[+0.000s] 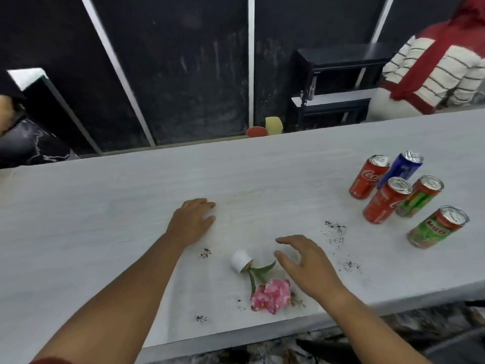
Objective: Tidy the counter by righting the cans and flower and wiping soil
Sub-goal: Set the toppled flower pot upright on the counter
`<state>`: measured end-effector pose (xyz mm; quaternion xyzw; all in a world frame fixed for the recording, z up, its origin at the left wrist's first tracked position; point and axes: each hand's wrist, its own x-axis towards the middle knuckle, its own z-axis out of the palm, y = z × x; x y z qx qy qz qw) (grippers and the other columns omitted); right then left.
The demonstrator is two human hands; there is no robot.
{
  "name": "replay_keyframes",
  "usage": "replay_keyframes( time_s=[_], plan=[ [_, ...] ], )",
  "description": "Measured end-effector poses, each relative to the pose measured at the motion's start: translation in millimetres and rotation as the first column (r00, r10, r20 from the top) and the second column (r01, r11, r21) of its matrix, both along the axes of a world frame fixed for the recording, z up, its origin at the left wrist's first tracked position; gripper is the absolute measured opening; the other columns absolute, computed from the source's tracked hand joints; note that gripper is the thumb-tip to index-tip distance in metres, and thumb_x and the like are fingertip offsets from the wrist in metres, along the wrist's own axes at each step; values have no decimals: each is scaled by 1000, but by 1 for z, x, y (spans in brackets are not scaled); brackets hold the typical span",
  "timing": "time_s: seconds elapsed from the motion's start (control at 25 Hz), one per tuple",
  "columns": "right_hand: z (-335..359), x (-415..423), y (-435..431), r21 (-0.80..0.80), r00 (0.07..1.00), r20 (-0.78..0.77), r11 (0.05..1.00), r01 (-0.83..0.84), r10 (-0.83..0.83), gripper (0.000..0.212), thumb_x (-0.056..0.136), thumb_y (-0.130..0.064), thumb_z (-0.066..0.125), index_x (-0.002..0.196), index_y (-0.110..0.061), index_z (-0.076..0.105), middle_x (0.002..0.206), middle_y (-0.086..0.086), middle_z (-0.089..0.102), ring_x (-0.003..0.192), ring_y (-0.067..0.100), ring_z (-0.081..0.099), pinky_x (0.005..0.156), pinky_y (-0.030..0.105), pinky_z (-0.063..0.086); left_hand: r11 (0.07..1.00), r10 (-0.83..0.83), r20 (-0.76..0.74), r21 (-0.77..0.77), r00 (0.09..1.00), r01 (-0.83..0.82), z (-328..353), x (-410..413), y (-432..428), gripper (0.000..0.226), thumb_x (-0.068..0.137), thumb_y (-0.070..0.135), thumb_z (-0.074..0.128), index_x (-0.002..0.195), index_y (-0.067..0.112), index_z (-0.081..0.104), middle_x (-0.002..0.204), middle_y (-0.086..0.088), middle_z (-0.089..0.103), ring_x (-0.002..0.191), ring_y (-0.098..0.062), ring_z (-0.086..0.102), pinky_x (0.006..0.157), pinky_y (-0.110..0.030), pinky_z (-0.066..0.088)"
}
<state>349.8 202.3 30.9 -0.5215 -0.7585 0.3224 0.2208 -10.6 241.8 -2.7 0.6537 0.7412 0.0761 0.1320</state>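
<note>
Beside the toppled flower (271,294), the right hand (307,266) is hovering with its fingers spread and loosely curled, gripping nothing. That flower is lying on its side on the white counter (105,219), its small white pot (241,260) pointing away from the person and its pink bloom toward the near edge. Left of the flower and farther back, the left hand (191,222) is resting palm down on the counter, fingers held together and empty. Dark soil specks (335,229) are sitting scattered around the flower on several sides. Far to the flower's right, five cans (399,195) are standing upright in a cluster.
</note>
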Motion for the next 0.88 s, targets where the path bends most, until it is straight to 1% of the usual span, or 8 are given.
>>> replay_keyframes(
  time_s=[0.16,0.24,0.32,0.44,0.56,0.72,0.8,0.88],
  plan=[
    [13,-60,17,-114,888,103,892,-438,449,51,98,-39,72,147,-49,59,159,-22,49,147,-3,40,123,24,30,999,0,-62,43,998,3,-6,-26,-18,63,108,63,32,166,38,40,176,8,32,162,-21,28,131,-37,23],
    [12,-73,28,-168,815,164,830,-532,555,52,96,-37,76,145,-48,62,157,-21,53,143,-3,44,119,20,33,995,-26,-112,92,993,37,-11,-27,-25,79,99,69,10,168,38,36,177,9,30,164,-20,27,132,-35,19],
    [11,-75,37,-161,800,190,822,-547,570,48,95,-41,78,142,-45,66,148,-20,61,133,0,54,109,17,41,989,-17,-92,147,996,30,-18,-25,-30,76,102,68,12,168,39,36,177,10,30,164,-20,26,132,-38,20],
    [10,-70,49,-80,833,257,870,-486,489,48,96,-52,73,142,-41,66,133,-18,67,116,4,64,100,26,52,985,28,-20,173,999,-24,-27,-30,-28,57,111,60,37,166,43,38,176,16,32,164,-15,24,131,-41,21],
    [7,-61,61,-11,911,264,946,-324,316,46,94,-61,69,135,-40,70,112,-21,67,94,2,65,89,25,55,982,40,4,182,999,-40,-34,-34,-25,56,110,61,44,164,46,41,174,20,33,163,-11,25,131,-40,21],
    [0,-50,77,-110,999,35,994,-12,16,26,89,-57,77,114,-47,76,101,-19,71,82,4,71,77,32,62,978,52,27,201,998,-56,-40,-37,-23,57,108,64,45,163,48,42,172,23,35,162,-9,26,130,-40,23],
    [-4,-49,82,-243,989,-110,968,67,-96,13,92,-48,79,104,-47,79,103,-8,69,82,15,74,69,40,65,978,52,21,203,998,-55,-43,-39,-22,59,108,67,42,163,48,41,173,24,34,162,-8,25,130,-40,22],
    [-6,-51,83,-336,965,-197,937,97,-170,8,96,-40,76,98,-45,82,106,1,68,77,23,75,56,35,63,977,52,20,208,998,-55,-45,-39,-22,59,107,68,39,163,49,40,173,25,33,162,-7,24,130,-39,21]
  ],
)
